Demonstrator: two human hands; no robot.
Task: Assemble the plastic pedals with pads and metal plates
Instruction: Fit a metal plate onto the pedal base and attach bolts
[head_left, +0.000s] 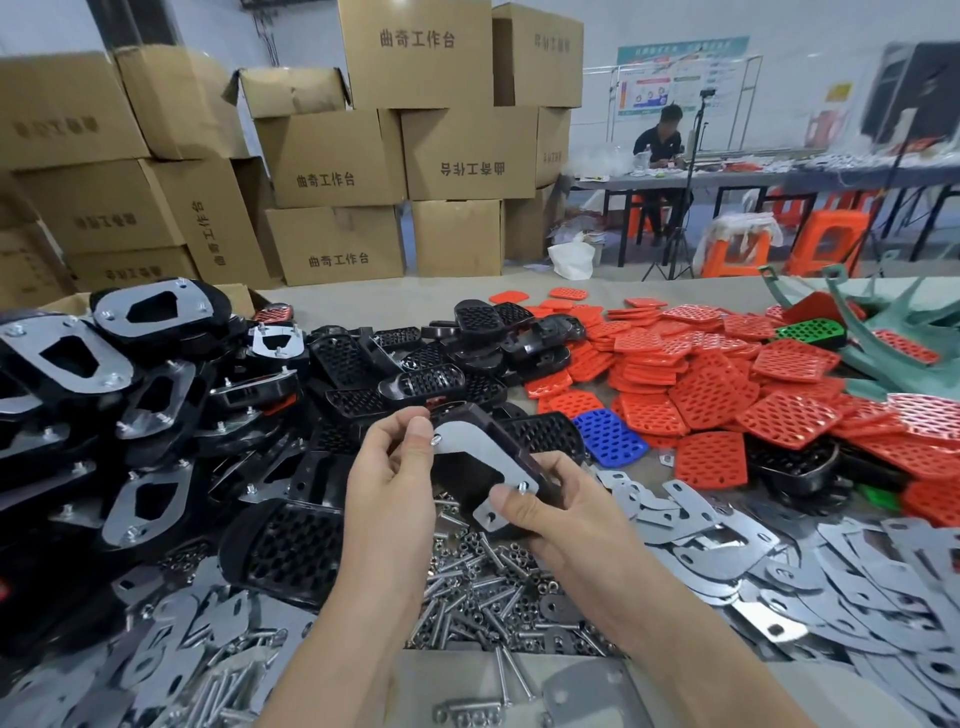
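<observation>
Far left, a heap of finished black pedals (78, 364) lies with shiny plates bolted on top, and behind it cardboard boxes (332, 156) are stacked high. Bare black pedal shells (415, 374) spill toward the middle of the table (415, 299). The left hand (389, 467) is raised above them, thumb and forefinger pressed together on a small nut or bolt end (435, 440) at the upper corner of a metal plate (467, 441). That plate sits flat on the black pedal (491, 431) held in the air between both hands, tilted down to the right. The right hand (561, 509) grips the pedal's lower end, fingers curled beneath and thumb lying on the plate beside a second bolt (522, 487). Under the hands lies a pile of loose bolts and nuts (467, 587). Just right of the pedal is a single blue pad (608, 436), then a wide spread of red pads (727, 384) (one green pad (810, 330) among them). Loose metal plates (779, 566) cover the near right side. A person (660, 150) sits at a far table
</observation>
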